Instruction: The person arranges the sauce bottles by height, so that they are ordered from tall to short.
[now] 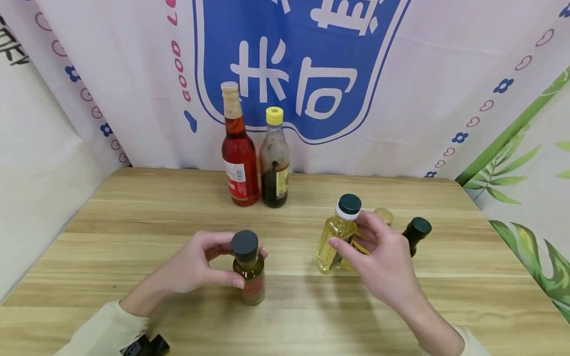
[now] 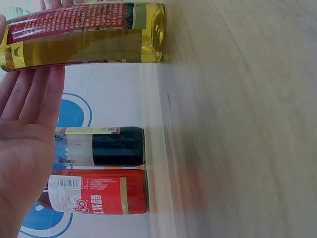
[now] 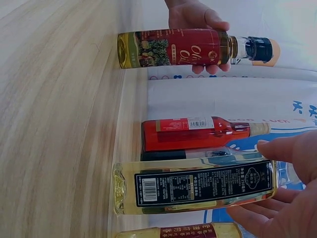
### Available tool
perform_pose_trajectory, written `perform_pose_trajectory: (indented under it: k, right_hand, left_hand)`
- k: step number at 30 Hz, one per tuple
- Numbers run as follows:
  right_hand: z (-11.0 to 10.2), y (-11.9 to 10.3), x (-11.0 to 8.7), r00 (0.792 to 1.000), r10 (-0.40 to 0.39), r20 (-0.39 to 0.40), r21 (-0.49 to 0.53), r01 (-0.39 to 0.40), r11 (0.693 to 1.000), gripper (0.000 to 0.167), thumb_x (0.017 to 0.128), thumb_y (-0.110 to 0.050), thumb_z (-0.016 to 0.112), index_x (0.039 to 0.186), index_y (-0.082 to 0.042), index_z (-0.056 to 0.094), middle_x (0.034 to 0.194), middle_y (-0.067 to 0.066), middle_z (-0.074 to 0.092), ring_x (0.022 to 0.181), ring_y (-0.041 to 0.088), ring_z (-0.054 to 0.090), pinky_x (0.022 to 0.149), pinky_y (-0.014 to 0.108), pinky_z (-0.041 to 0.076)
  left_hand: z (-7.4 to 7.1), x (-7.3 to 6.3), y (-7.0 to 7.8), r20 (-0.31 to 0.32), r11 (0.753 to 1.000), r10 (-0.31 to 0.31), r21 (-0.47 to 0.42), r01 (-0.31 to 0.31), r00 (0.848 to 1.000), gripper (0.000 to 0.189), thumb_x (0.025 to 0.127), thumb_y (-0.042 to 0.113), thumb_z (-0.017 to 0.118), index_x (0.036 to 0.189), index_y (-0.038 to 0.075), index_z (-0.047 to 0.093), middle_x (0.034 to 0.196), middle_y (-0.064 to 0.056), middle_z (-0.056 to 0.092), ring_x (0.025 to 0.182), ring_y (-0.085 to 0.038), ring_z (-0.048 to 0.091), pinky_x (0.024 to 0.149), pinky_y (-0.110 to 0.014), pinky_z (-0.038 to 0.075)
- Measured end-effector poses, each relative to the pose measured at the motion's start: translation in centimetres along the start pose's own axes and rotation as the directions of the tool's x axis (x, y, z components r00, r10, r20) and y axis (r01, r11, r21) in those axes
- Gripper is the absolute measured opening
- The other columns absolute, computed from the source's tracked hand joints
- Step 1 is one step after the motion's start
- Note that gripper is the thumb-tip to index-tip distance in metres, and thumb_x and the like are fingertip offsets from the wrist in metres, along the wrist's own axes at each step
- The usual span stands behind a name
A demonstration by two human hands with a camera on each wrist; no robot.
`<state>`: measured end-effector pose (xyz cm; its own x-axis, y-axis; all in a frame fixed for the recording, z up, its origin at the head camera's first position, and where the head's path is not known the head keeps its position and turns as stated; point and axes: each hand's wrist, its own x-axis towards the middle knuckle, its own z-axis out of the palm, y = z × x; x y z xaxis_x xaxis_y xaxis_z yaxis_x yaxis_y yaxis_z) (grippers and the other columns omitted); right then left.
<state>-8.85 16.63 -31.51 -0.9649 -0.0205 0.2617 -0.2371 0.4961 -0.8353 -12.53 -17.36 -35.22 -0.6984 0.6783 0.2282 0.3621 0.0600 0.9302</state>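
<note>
Cream sleeve (image 1: pixel 104 329) up front, left hand (image 1: pixel 196 262) is clamping its fingers on the olive oil (image 1: pixel 250 272), right hand (image 1: pixel 386 259) likewise on the pale oil (image 1: pixel 338 227) to its right, can't tell if they're touching the surface (image 1: pixel 294 326), guessing they're being positioned, next move probably needing steady set-downs.

The olive oil bottle (image 1: pixel 254 288) was in the left hand (image 1: pixel 196 259); rightward and slightly farther back, the second bottle (image 1: pixel 330 247) was in the right hand (image 1: pixel 388 264). Behind them, at the rear of the table (image 1: pixel 294 321) before the cloth (image 1: pixel 418 109), the vinegar bottle (image 1: pixel 240 155) stood just left of the sauce bottle (image 1: pixel 269 185). Beyond the right hand were the third bottle (image 1: pixel 384 215) and, right of it, the fourth bottle (image 1: pixel 418 230)
</note>
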Motion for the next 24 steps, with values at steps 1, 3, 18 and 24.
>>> perform_pose_trajectory:
  k: [1,3,18,24]
  right_hand:
    - [0.00,0.01,0.01,1.000,-0.003,-0.001,0.000,0.003,1.000,0.047,0.089,-0.018,0.088,0.131,-0.009,0.068,0.129,0.012,0.075,0.121,0.028,0.075,0.097,0.034,0.062]
    - [-0.01,0.01,0.03,1.000,-0.011,-0.002,-0.006,0.011,1.000,0.047,0.089,-0.018,0.088,0.131,-0.009,0.068,0.129,0.012,0.075,0.120,0.028,0.075,0.097,0.034,0.062]
    - [0.50,-0.31,-0.18,0.999,-0.008,-0.037,-0.061,0.006,0.998,0.051,0.087,-0.025,0.090,0.131,-0.010,0.067,0.129,0.009,0.075,0.120,0.027,0.075,0.099,0.036,0.061]
    - [0.58,-0.28,-0.32,0.999,0.009,-0.050,-0.077,-0.013,0.997,0.050,0.087,-0.025,0.090,0.130,-0.009,0.068,0.128,0.010,0.076,0.119,0.029,0.076,0.098,0.038,0.062]
  left_hand:
    - [0.01,0.00,0.05,-0.001,1.000,0.001,0.006,-0.001,1.000,0.056,0.089,-0.002,0.082,0.140,0.016,0.068,0.136,-0.005,0.075,0.127,-0.019,0.071,0.108,-0.033,0.057]
    - [0.02,0.01,0.15,-0.003,1.000,0.006,0.013,-0.006,1.000,0.056,0.088,-0.002,0.082,0.140,0.016,0.068,0.136,-0.009,0.075,0.126,-0.018,0.071,0.108,-0.034,0.058]
    - [-0.06,-0.03,0.26,-0.002,0.999,0.012,0.034,-0.012,1.000,0.058,0.087,-0.001,0.084,0.140,0.016,0.068,0.135,-0.004,0.076,0.125,-0.018,0.072,0.106,-0.033,0.059]
    - [-0.10,-0.01,0.42,0.008,0.998,0.012,0.055,-0.013,1.000,0.058,0.087,0.000,0.084,0.140,0.017,0.068,0.136,-0.002,0.075,0.125,-0.018,0.072,0.105,-0.034,0.059]
